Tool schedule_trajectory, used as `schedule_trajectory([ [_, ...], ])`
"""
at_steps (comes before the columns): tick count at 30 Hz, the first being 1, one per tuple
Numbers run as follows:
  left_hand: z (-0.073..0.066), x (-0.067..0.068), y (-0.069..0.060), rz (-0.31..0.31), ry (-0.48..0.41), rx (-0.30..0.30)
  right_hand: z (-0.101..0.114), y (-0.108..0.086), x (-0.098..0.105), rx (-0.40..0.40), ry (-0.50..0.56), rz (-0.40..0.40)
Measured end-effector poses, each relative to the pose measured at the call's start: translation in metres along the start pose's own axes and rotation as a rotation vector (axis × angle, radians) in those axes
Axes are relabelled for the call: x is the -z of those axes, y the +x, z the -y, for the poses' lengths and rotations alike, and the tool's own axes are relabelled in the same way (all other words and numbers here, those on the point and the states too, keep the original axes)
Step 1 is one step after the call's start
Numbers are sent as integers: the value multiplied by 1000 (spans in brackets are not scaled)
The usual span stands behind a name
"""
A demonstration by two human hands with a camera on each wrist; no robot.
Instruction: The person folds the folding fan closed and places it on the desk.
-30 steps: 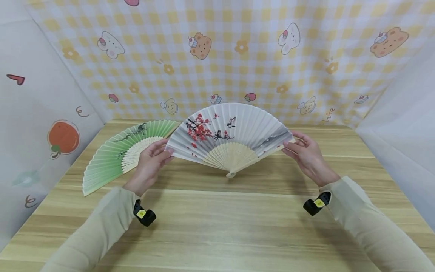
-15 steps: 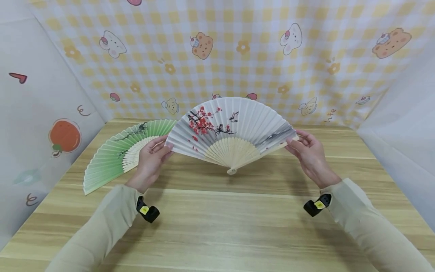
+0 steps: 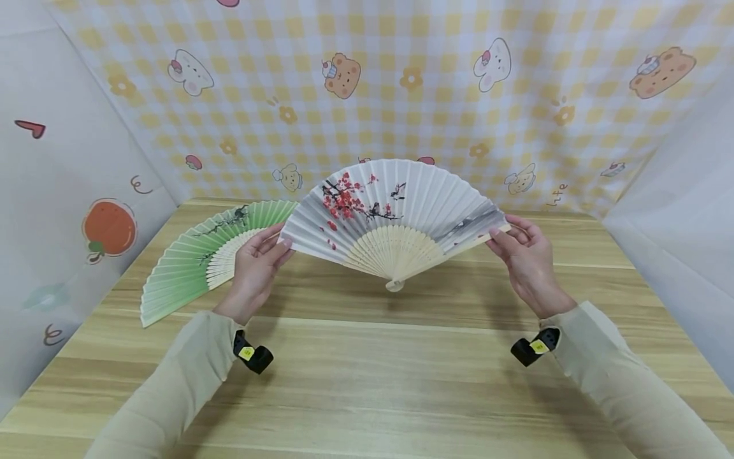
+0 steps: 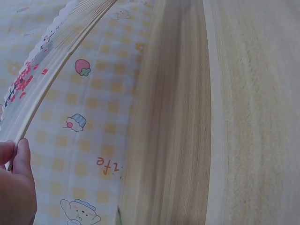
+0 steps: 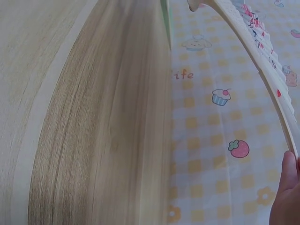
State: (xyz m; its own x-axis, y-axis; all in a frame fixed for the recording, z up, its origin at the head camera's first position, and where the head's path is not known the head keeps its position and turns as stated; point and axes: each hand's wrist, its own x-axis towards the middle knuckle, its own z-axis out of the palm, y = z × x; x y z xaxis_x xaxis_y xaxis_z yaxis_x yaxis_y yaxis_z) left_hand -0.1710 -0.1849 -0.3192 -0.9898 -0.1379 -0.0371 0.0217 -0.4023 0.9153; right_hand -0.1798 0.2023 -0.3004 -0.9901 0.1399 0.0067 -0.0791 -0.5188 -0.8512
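A white folding fan [image 3: 436, 197] with red blossoms, birds and pale wooden ribs is spread wide above the table. My left hand [image 3: 253, 273] pinches its left end between thumb and fingers, and my right hand [image 3: 529, 268] pinches the right end. In the left wrist view, the left hand [image 4: 16, 183] grips the fan's edge strip [image 4: 47, 86]. The right wrist view has the right hand [image 5: 287, 187] at the fan's other edge [image 5: 265, 77]. Spread out on the table, a green fan [image 3: 183, 271] lies left of the white one, partly behind my left hand.
The wooden table [image 3: 367, 382] reaches back to a yellow checked cloth [image 3: 378, 115] with cartoon prints. At the left stands a white printed sheet [image 3: 57, 178], and another pale sheet [image 3: 682, 172] hangs at the right. Black wrist cameras sit at both cuffs.
The white fan has risen and shifted slightly right, its pivot higher above the table. Both hands still pinch its ends; the green fan has stayed on the table.
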Motion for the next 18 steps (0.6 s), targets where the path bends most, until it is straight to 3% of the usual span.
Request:
schedule_trajectory([
  [10, 0, -2, -3, -28, -52, -26, -2, -2, 0, 56, 30, -1],
  [18, -2, -5, -3, -33, -64, -15, -2, -3, 0, 44, 43, -10],
])
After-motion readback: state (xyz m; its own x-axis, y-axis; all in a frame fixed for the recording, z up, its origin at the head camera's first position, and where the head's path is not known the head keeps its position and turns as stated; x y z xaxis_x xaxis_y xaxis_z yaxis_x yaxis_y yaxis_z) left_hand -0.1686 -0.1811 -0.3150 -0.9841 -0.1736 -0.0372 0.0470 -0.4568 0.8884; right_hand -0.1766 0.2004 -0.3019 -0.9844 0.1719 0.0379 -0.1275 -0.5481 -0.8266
